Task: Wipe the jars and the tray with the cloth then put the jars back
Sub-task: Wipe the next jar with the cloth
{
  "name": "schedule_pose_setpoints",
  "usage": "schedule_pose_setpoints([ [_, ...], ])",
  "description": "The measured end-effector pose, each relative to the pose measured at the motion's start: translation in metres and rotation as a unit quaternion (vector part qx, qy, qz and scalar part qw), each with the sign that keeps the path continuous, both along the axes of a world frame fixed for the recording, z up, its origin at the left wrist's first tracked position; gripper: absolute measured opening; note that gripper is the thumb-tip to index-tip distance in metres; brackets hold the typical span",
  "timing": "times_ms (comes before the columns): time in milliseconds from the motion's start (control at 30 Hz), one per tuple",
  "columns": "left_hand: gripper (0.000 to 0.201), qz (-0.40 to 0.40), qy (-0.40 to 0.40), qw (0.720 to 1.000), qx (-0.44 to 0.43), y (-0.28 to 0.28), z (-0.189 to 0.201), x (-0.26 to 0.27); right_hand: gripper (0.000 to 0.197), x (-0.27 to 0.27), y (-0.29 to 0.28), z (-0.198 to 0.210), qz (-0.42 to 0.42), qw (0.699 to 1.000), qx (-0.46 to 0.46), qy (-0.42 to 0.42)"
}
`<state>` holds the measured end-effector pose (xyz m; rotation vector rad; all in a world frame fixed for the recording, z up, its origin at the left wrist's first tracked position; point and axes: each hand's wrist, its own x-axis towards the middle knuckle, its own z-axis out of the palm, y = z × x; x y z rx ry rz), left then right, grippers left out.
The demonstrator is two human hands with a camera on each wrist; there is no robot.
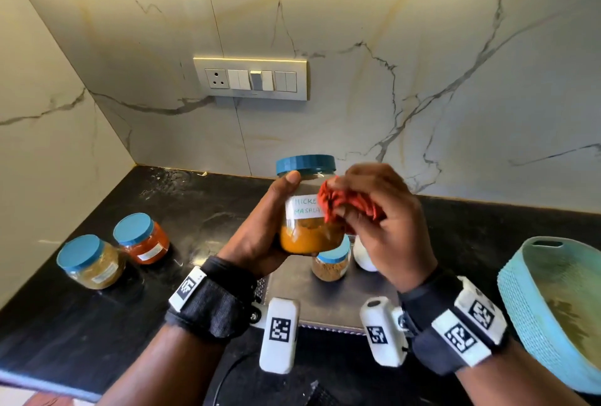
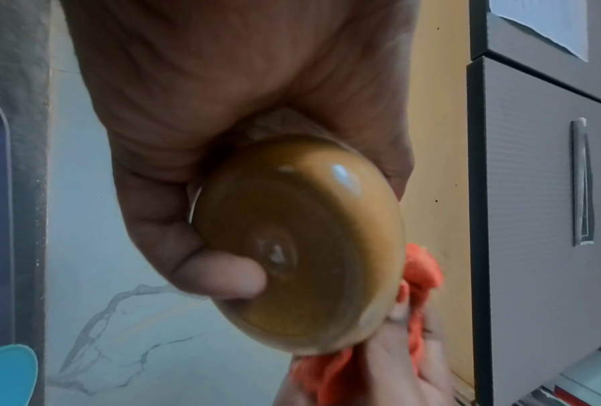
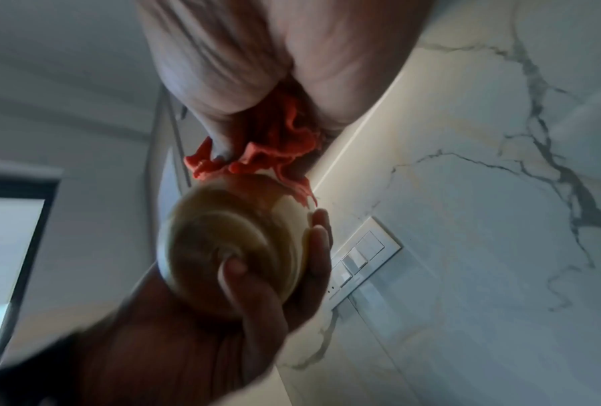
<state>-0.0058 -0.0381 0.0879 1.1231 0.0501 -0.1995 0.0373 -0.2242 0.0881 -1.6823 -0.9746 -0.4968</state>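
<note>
Head view: at the bottom centre, a dark tray (image 1: pixel 325 304) is seen on the black counter (image 1: pixel 81 318), carrying a small brown-spice jar (image 1: pixel 330 264) and a white jar (image 1: pixel 364 257). Above the tray, mid-frame, a blue-lidded jar (image 1: pixel 307 207) of orange powder is gripped upright by the left hand (image 1: pixel 260 236), thumb near the lid and fingers curled round the base, as confirmed by the left wrist view. A bunched orange cloth (image 1: pixel 349 204) is clenched in the right hand (image 1: pixel 387 220) and pressed against the jar's right side. At the lower left, two more jars (image 1: pixel 113 254) are stood just beside each other. A turquoise basket (image 1: pixel 520 308) is seen at the right edge. A switch panel (image 1: pixel 250 78) is mounted on the marble wall beyond.
</note>
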Motion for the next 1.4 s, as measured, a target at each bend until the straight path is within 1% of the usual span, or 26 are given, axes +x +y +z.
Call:
schedule_pose_setpoints([
  [67,0.054,-0.008,-0.012,1.000,-0.004,-0.002,0.001,-0.001,0.024,0.011,0.004,0.005,0.016,0.995,0.063,0.080],
  [100,0.054,-0.005,-0.020,1.000,-0.007,-0.002,0.002,0.000,0.024,0.013,0.005,0.007,0.018,0.993,0.067,0.091],
  [133,0.059,-0.001,-0.030,0.999,-0.012,-0.001,0.003,0.000,0.023,0.012,0.005,0.008,0.013,0.996,0.052,0.078],
  [200,0.079,0.002,-0.035,0.999,-0.029,0.005,0.002,0.003,0.022,0.002,0.003,0.007,0.003,1.000,-0.002,0.019],
  [267,0.087,0.009,-0.034,0.998,-0.042,0.009,0.001,0.004,0.023,-0.012,0.002,0.002,-0.003,0.999,-0.047,-0.025],
  [300,0.085,0.011,-0.033,0.998,-0.049,0.010,-0.001,0.004,0.023,-0.017,0.000,-0.002,-0.008,0.997,-0.061,-0.040],
  [333,0.077,0.017,-0.030,0.998,-0.057,0.009,-0.001,0.003,0.024,-0.019,-0.001,-0.006,-0.017,0.996,-0.069,-0.049],
  [400,0.052,0.030,-0.019,0.998,-0.059,0.006,-0.002,0.002,0.025,-0.016,-0.004,-0.010,-0.037,0.994,-0.087,-0.058],
  [433,0.047,0.036,-0.011,0.998,-0.043,0.005,-0.003,0.003,0.026,-0.014,-0.005,-0.011,-0.047,0.991,-0.104,-0.067],
  [467,0.049,0.047,-0.008,0.999,-0.014,0.003,-0.004,0.004,0.028,-0.012,-0.005,-0.012,-0.056,0.988,-0.123,-0.081],
  [500,0.056,0.057,-0.014,0.998,0.013,0.002,-0.005,0.005,0.028,-0.012,-0.004,-0.012,-0.060,0.984,-0.139,-0.095],
  [600,0.085,0.083,-0.056,0.992,0.079,-0.002,-0.006,0.006,0.026,-0.016,-0.001,-0.013,-0.067,0.974,-0.171,-0.130],
  [633,0.087,0.089,-0.069,0.989,0.091,-0.003,-0.006,0.006,0.025,-0.018,-0.001,-0.012,-0.064,0.971,-0.180,-0.144],
  [667,0.086,0.097,-0.077,0.987,0.098,-0.003,-0.007,0.006,0.024,-0.019,-0.001,-0.010,-0.057,0.969,-0.184,-0.156],
  [733,0.081,0.104,-0.075,0.988,0.091,-0.005,-0.007,0.006,0.021,-0.017,-0.002,-0.003,-0.045,0.974,-0.163,-0.153],
  [767,0.077,0.100,-0.071,0.989,0.081,-0.006,-0.008,0.006,0.020,-0.013,-0.002,0.001,-0.048,0.980,-0.138,-0.135],
  [867,0.050,0.089,-0.071,0.992,0.059,-0.009,-0.007,0.004,0.024,0.002,0.000,0.010,-0.055,0.998,-0.034,-0.023],
  [900,0.048,0.087,-0.069,0.992,0.051,-0.010,-0.006,0.004,0.024,0.004,0.001,0.011,-0.050,0.999,-0.014,0.004],
  [933,0.049,0.087,-0.067,0.993,0.040,-0.011,-0.004,0.004,0.024,0.003,0.002,0.011,-0.048,0.999,-0.007,0.013],
  [967,0.048,0.086,-0.067,0.994,0.024,-0.010,-0.003,0.005,0.023,-0.001,0.003,0.010,-0.048,0.999,-0.013,0.005],
  [1033,0.040,0.085,-0.057,0.995,-0.016,-0.009,0.003,0.005,0.022,-0.014,0.002,0.005,-0.047,0.997,-0.050,-0.040],
  [1133,0.043,0.086,-0.046,0.995,-0.030,-0.005,0.005,0.005,0.022,-0.032,-0.002,-0.008,-0.034,0.988,-0.111,-0.101],
  [1200,0.043,0.083,-0.054,0.995,-0.028,-0.007,0.004,0.004,0.021,-0.028,-0.005,-0.007,-0.030,0.987,-0.112,-0.107],
  [1267,0.054,0.086,-0.062,0.994,-0.019,-0.012,0.005,0.002,0.024,-0.014,-0.006,0.000,-0.047,0.993,-0.076,-0.075],
  [1333,0.071,0.077,-0.069,0.995,-0.006,-0.019,0.004,0.001,0.025,0.000,-0.004,0.010,-0.066,0.998,-0.012,-0.017],
  [1400,0.074,0.072,-0.065,0.995,-0.009,-0.021,0.006,0.001,0.025,0.008,-0.003,0.016,-0.068,0.997,0.030,0.021],
])
